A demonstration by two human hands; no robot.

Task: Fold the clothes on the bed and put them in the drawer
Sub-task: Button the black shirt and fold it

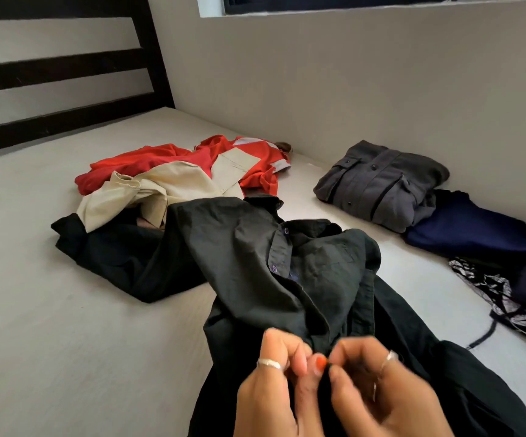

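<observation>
A black button-up shirt (255,260) lies rumpled across the middle of the bed (50,310), its lower part drawn toward me. My left hand (274,386) and my right hand (378,392) sit close together at the bottom of the view. Both pinch the shirt's front edge between thumb and fingers, at a spot where a button seems to be. Behind the shirt lie a cream garment (160,187) and a red garment (173,160), both unfolded. The drawer is not in view.
Folded clothes line the wall on the right: a grey shirt (381,184), a navy piece (470,228), a black-and-white patterned piece (508,304). A dark slatted headboard (66,67) stands at the far left. The grey wall (350,74) borders the bed.
</observation>
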